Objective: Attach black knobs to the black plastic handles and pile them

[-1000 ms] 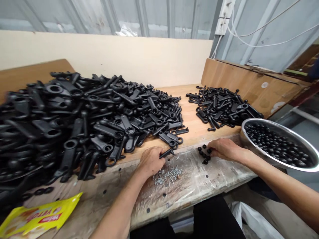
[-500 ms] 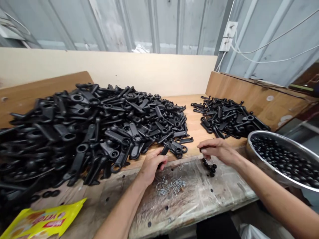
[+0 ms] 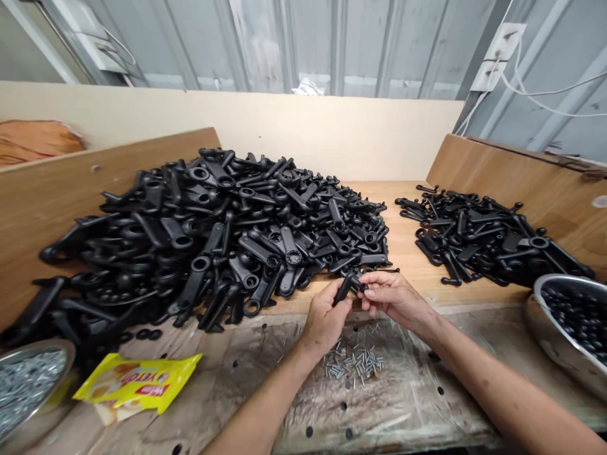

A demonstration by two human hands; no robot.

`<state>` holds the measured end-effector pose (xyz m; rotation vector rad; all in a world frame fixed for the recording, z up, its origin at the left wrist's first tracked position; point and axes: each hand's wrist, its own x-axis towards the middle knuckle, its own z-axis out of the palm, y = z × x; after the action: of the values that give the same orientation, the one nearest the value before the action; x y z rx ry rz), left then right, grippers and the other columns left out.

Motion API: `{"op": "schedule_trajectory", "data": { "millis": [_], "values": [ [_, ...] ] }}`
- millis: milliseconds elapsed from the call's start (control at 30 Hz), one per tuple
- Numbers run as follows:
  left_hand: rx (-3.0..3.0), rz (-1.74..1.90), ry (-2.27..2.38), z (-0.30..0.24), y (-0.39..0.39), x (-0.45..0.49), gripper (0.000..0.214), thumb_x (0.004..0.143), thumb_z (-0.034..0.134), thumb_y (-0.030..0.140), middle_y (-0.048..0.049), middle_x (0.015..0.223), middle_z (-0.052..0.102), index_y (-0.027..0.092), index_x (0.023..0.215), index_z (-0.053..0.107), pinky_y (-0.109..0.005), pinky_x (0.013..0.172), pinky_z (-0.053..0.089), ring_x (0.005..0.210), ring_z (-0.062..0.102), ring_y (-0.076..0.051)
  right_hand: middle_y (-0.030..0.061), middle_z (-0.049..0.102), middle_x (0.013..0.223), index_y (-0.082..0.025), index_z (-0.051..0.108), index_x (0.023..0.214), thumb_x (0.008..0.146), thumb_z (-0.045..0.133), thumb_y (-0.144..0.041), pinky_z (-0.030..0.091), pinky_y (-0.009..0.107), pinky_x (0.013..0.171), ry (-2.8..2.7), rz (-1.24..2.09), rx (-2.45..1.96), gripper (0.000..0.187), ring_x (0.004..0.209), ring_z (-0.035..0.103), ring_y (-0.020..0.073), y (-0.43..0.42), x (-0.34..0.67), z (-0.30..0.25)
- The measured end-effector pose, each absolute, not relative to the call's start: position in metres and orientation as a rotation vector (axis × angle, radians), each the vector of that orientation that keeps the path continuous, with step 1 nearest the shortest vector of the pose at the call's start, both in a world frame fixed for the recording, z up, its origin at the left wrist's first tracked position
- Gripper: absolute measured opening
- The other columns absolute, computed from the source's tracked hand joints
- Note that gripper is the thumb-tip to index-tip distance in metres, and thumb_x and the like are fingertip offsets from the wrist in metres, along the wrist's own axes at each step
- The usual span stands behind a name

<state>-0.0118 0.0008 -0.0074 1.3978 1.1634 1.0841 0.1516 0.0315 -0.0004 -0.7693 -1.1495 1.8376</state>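
Between thumb and fingers, my left hand (image 3: pixel 326 321) grips a black plastic crank handle (image 3: pixel 342 291), its stub end pointing toward my other hand. My right hand (image 3: pixel 393 298) pinches a small black knob (image 3: pixel 362 287) against that stub; how far the knob sits on it cannot be made out. Just below my hands, loose metal pins (image 3: pixel 363 364) lie scattered on the plastic-covered bench (image 3: pixel 403 398). A large heap of similar black crank handles (image 3: pixel 256 234) rises behind and left of my hands.
A smaller pile of cranks with knobs (image 3: pixel 484 237) lies at the right against a wooden board (image 3: pixel 512 170). A metal bowl (image 3: pixel 545 335) of black knobs stands at far right. At lower left are a bowl (image 3: pixel 71 357) of metal pins and a yellow snack packet (image 3: pixel 142 382).
My right hand has come left with the knob, meeting the crank in my left hand. The view has turned left, bringing the bowl of pins into sight.
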Motion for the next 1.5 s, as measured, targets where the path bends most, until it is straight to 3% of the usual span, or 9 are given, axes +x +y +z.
{"op": "schedule_trajectory", "data": {
  "millis": [167,267,633,833,1033,1500],
  "values": [
    [1.667,1.157,1.237,-0.007,-0.001,-0.009,0.027,0.080,0.040,0.017,0.0012,0.088,0.061,0.020,0.101,0.055,-0.021,0.076,0.042,0.084,0.055,-0.012,0.0050,0.065,0.072,-0.013,0.064,0.086,0.067,0.069,-0.022,0.048,0.020,0.045,-1.165,1.782,-0.801,0.022,0.055,0.060,0.0118,0.029,0.151,-0.003],
    [1.768,1.169,1.288,-0.011,-0.002,-0.006,0.031,0.082,0.038,0.017,-0.0002,0.101,0.060,0.021,0.110,0.051,-0.023,0.084,0.039,0.093,0.054,-0.013,0.0049,0.064,0.071,-0.013,0.064,0.087,0.068,0.067,-0.024,0.048,0.019,0.046,-1.137,1.767,-0.811,0.022,0.055,0.060,0.0116,0.025,0.150,-0.005],
    [2.083,1.085,1.668,-0.035,-0.005,0.003,0.045,0.082,0.031,0.013,-0.0121,0.107,0.060,0.010,0.126,0.036,-0.032,0.082,0.044,0.096,0.057,-0.020,0.0020,0.060,0.061,-0.012,0.063,0.084,0.068,0.065,-0.030,0.043,0.019,0.038,-0.971,1.665,-0.857,0.024,0.044,0.054,0.0101,0.013,0.137,-0.012],
    [2.123,1.020,1.684,-0.040,-0.008,0.006,0.048,0.079,0.033,0.011,-0.0110,0.104,0.061,0.012,0.127,0.034,-0.033,0.080,0.045,0.094,0.058,-0.021,-0.0006,0.056,0.055,-0.011,0.063,0.080,0.068,0.064,-0.032,0.038,0.017,0.033,-0.951,1.531,-0.941,0.024,0.038,0.049,0.0078,0.008,0.134,-0.013],
    [1.902,1.070,1.650,-0.035,-0.011,0.013,0.039,0.083,0.032,0.014,-0.0080,0.101,0.062,0.016,0.121,0.040,-0.029,0.075,0.047,0.087,0.060,-0.018,0.0005,0.058,0.058,-0.011,0.063,0.082,0.068,0.064,-0.030,0.041,0.018,0.035,-0.922,1.570,-0.895,0.023,0.040,0.051,0.0090,0.007,0.133,-0.009],
    [2.225,1.183,1.662,-0.046,-0.013,0.015,0.042,0.081,0.033,0.009,-0.0077,0.091,0.063,0.015,0.122,0.034,-0.028,0.068,0.048,0.078,0.061,-0.017,-0.0012,0.055,0.055,-0.012,0.058,0.079,0.069,0.062,-0.028,0.035,0.017,0.029,-0.774,1.752,-0.883,0.019,0.035,0.047,0.0081,0.003,0.138,-0.004]
  ]
}}
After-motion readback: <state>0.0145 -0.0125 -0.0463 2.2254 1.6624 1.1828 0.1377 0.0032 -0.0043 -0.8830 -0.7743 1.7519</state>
